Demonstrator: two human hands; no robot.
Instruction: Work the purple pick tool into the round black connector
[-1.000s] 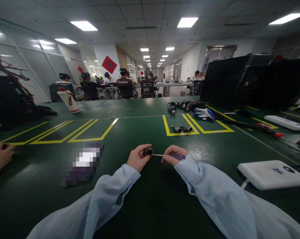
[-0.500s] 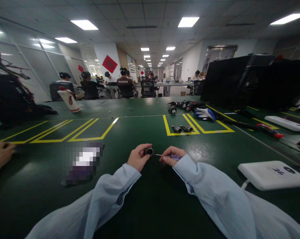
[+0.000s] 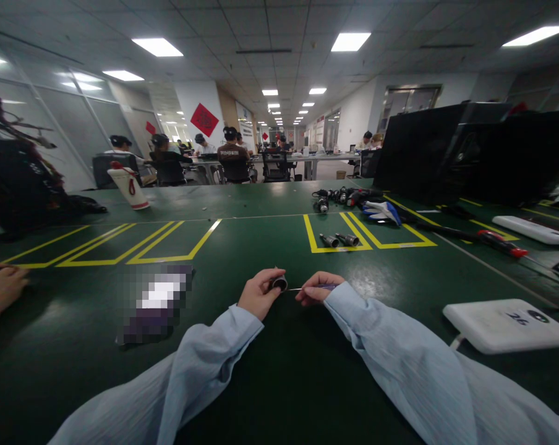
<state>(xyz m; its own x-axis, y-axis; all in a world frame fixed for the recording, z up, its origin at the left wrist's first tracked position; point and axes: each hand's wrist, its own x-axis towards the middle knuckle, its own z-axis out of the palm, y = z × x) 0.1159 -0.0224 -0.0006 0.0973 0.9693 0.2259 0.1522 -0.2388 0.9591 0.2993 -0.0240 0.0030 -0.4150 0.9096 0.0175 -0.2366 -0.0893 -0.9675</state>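
My left hand (image 3: pixel 255 295) is closed around a small cylindrical metal connector (image 3: pixel 280 283), whose round open end faces right and toward me. Between the fingers of my right hand (image 3: pixel 317 289) is a thin screwdriver (image 3: pixel 295 289) with a purple handle, mostly covered by the hand. Its slim shaft points left to the connector's rim; whether the tip touches is too small to tell. Two similar metal connectors (image 3: pixel 329 240) lie ahead, inside a yellow taped box (image 3: pixel 310 235) on the green table (image 3: pixel 261 383).
A pixelated flat object (image 3: pixel 155 304) lies left of my hands. Another person's hand (image 3: pixel 4 290) rests at the left edge. On the right are a white power bank (image 3: pixel 506 327), a red-and-black screwdriver (image 3: pixel 501 243), gloves (image 3: pixel 382 212) and dark metal parts (image 3: pixel 339 196). A white cup (image 3: pixel 128 187) stands far left.
My right fingers have rolled around the screwdriver, and less of its purple handle shows. The connector in my left hand has turned slightly. Both hands stay in nearly the same place.
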